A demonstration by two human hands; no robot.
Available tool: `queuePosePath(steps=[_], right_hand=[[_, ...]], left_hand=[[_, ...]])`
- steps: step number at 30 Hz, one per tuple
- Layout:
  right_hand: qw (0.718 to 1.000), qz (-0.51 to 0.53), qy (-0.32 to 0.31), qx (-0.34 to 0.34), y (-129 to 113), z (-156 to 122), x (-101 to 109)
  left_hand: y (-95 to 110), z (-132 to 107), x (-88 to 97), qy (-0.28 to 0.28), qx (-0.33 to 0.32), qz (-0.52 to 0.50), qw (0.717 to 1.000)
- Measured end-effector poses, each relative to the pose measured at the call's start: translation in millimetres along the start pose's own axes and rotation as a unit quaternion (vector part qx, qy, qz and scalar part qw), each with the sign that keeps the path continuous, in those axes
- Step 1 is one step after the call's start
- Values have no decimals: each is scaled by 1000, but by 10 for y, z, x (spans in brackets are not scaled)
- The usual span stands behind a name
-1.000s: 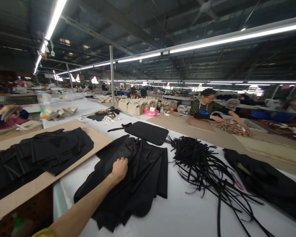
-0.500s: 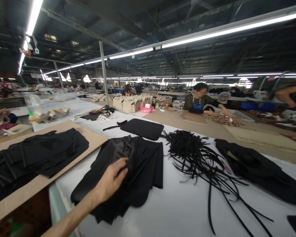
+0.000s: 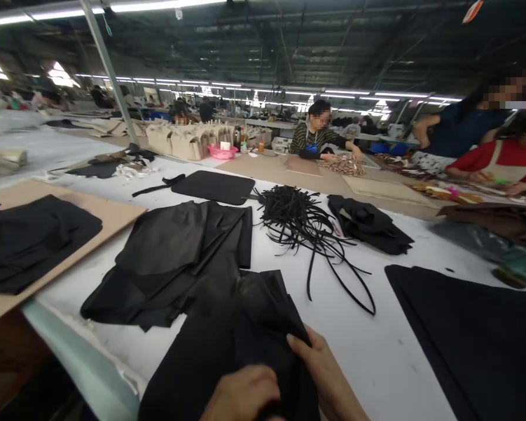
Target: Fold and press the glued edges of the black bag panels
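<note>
While your right hand [image 3: 319, 363] holds the black sheet [image 3: 197, 351] by its right edge, thumb on top and the other fingers mostly hidden behind, your left hand [image 3: 244, 390] curls half closed over its near part; you cannot tell from here whether that one grips or only presses. Judging by the slack folds and faint sheen, the sheet should handle as light, limp and perhaps slightly slick, likelier to crease or slide than break. A broad hold along an edge, thumb against fingers, seems better than a small pinch mid-sheet. Taking the strap bundle [image 3: 291, 207] as landmark, the sheet is on your side of it and to its left, under your left hand and between your right thumb and fingers. Left of the bundle, the pile of black pieces [image 3: 166, 237] spreads on the tabletop [image 3: 368, 339]; just right of it lies the folded black material [image 3: 368, 225].
</note>
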State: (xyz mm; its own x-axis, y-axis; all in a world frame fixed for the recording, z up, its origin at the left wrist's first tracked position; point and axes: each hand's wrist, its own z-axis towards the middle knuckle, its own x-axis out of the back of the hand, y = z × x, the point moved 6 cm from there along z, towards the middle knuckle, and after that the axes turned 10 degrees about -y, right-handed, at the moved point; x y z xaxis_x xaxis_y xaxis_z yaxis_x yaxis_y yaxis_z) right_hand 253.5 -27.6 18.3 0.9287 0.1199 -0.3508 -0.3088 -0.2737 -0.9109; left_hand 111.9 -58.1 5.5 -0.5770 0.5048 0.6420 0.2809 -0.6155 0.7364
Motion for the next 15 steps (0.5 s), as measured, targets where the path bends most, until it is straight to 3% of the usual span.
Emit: queuePosePath(steps=[3, 5, 6, 8, 10, 12, 14, 15], right_hand=[[999, 32, -22, -6, -37, -111, 88], [997, 59, -34, -20, -36, -167, 165], [996, 71, -35, -29, -31, -188, 214], [995, 79, -25, -47, -22, -216, 330], [997, 50, -23, -59, -38, -236, 440], [997, -45, -8, -63, -87, -265, 551], [968, -224, 106, -43, -213, -337, 697], [927, -326, 184, -19, -316, -399, 724]], left_hand=[[-305, -53, 803, 178, 178, -8, 968], [-550, -90, 1130, 264, 259, -142, 918], [-655, -76, 1181, 276, 285, -234, 888], [-736, 34, 1155, 243, 293, -359, 852], [-709, 164, 1038, 185, 285, -428, 837], [-661, 246, 909, 159, 282, -477, 817], [-625, 290, 823, 169, 278, -502, 801], [-606, 308, 793, 177, 272, -509, 797]])
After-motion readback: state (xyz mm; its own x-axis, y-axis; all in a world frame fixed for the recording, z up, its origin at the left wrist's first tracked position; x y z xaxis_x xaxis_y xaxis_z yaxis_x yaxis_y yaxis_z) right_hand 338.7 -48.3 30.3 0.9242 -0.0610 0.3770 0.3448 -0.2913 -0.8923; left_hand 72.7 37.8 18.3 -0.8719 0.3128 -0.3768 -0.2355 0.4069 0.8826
